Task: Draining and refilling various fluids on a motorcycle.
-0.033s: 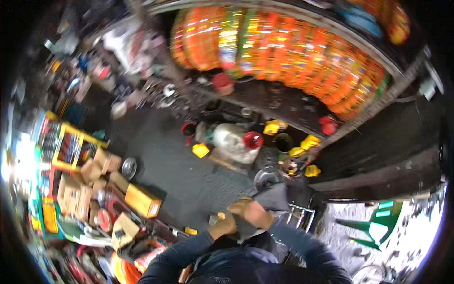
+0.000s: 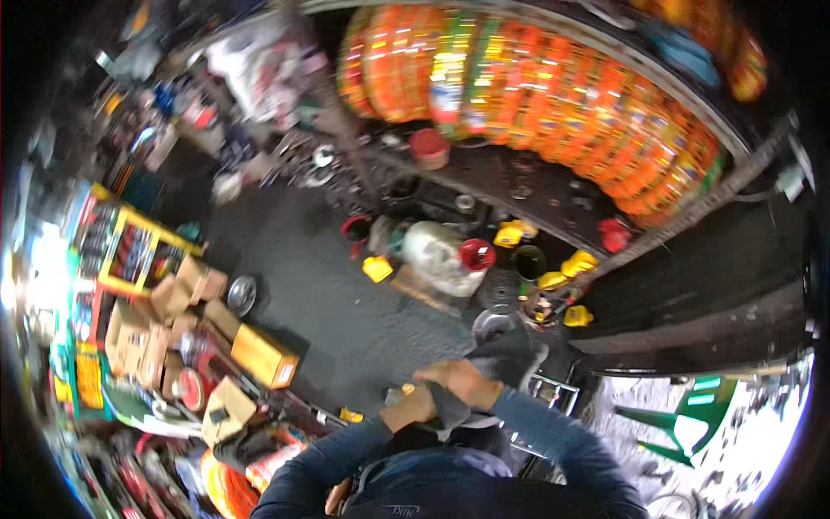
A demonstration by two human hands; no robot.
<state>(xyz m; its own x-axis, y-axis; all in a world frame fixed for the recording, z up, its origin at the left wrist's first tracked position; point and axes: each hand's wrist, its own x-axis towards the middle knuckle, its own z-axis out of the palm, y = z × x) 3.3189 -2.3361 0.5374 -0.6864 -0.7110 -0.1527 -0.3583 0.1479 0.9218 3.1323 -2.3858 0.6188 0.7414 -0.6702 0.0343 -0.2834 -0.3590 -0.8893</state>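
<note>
In front of my body, both hands are on a dark grey, cloth-like piece (image 2: 504, 355). It spreads out past the right hand to the upper right, and another part of it shows between and below the hands. My right hand (image 2: 465, 384) lies across it with bent fingers pointing left, closed on it. My left hand (image 2: 411, 408) is lower and to the left, closed around the near part of the piece; its fingertips are partly hidden. Blur hides the fine detail of the fingers.
Cardboard boxes (image 2: 130, 342) and a yellow box (image 2: 264, 356) lie at left. Ahead are a whitish rounded container (image 2: 430, 251), a red bucket (image 2: 356, 229) and yellow bottles (image 2: 577, 263). A shelf holds a row of orange-wrapped tyres (image 2: 536, 95). A metal frame (image 2: 553, 394) stands close right.
The surroundings have shifted slightly right in view. The grey piece's far end looks more rounded and shows a pale edge. Both hands stay on it, nearly in place.
</note>
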